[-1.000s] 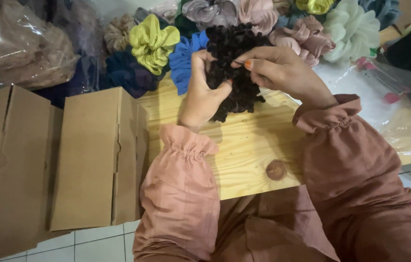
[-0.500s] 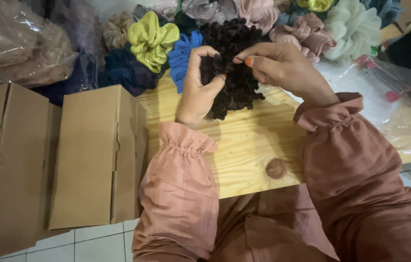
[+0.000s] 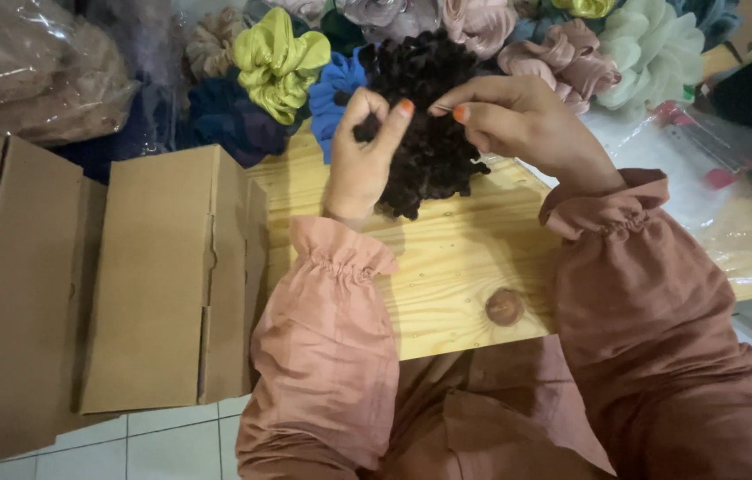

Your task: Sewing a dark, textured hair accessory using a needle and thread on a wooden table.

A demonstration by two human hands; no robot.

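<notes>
A dark brown ruffled scrunchie [image 3: 433, 133] rests on the pale wooden board [image 3: 456, 267] at the top middle of the head view. My left hand [image 3: 360, 156] pinches its left edge between thumb and fingers. My right hand [image 3: 518, 120] comes in from the right, with thumb and forefinger pinched together at the scrunchie's upper right edge. What the right fingertips hold is too small to make out. Both arms wear dusty pink sleeves with gathered cuffs.
Behind the board lies a heap of scrunchies: lime green [image 3: 280, 62], blue [image 3: 336, 93], navy [image 3: 229, 116], pink [image 3: 562, 53], mint [image 3: 656, 44]. Two brown cardboard boxes [image 3: 163, 276] stand at the left. Clear plastic bags [image 3: 34, 67] lie at the upper left and at the right [image 3: 713, 151].
My right hand has shifted a little right and up along the scrunchie's edge. My left hand keeps its pinch on the scrunchie. The scrunchie has barely moved.
</notes>
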